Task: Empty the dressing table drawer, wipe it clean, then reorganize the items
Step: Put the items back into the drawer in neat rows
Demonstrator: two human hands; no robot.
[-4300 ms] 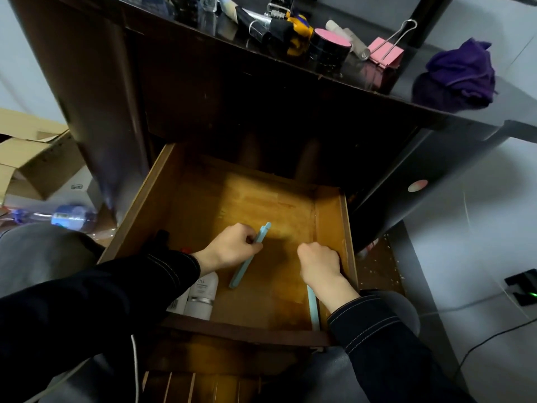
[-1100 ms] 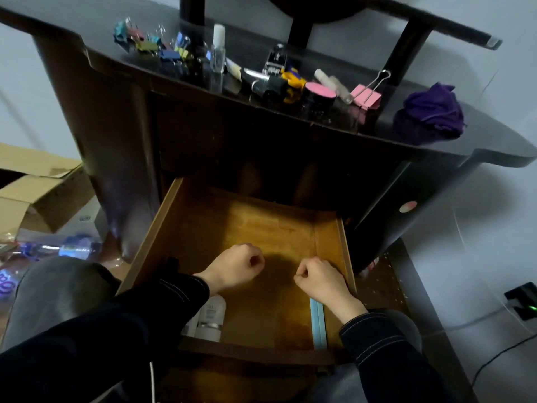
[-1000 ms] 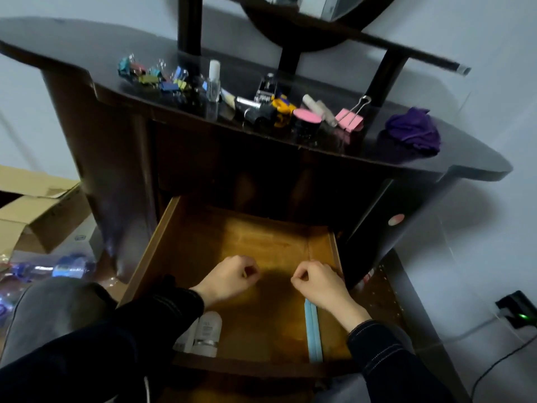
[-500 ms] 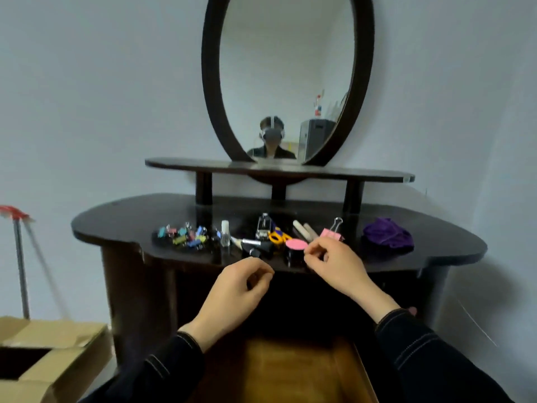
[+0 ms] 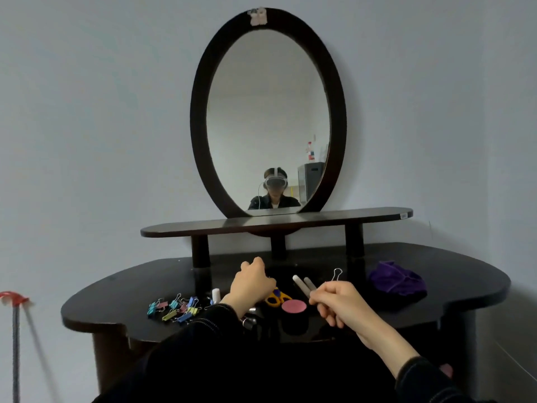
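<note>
Two hands are over the dressing table top [image 5: 116, 301], and the drawer is out of frame below the sleeves.

Left hand [image 5: 252, 283]: knuckles up, fingers curled down over the clutter behind the yellow scissors [image 5: 274, 298]. It blocks whatever is under it, so I can't tell if it holds anything.

Right hand [image 5: 340, 303]: fingers curled in, thumb and forefinger at the near ends of two pale sticks [image 5: 302, 284] lying side by side. Touching or pinching, can't tell. It also covers the body of a clip; only the wire handle [image 5: 337, 274] shows above the knuckles.

Items on the top, left to right:
- heap of small coloured binder clips [image 5: 174, 308]
- white-capped bottle [image 5: 215, 295], partly behind the left sleeve [image 5: 203, 344]
- dark tube with a metal band [image 5: 250, 321], at the sleeve edge
- scissors
- black jar with pink lid [image 5: 294, 308], between the hands
- sticks
- purple cloth [image 5: 398, 279], bunched, well apart at the right

Behind: raised shelf [image 5: 276, 222] on three posts, and an oval mirror [image 5: 197, 112] showing a person in a headset. Red-topped pole [image 5: 14, 298] at the left wall.
</note>
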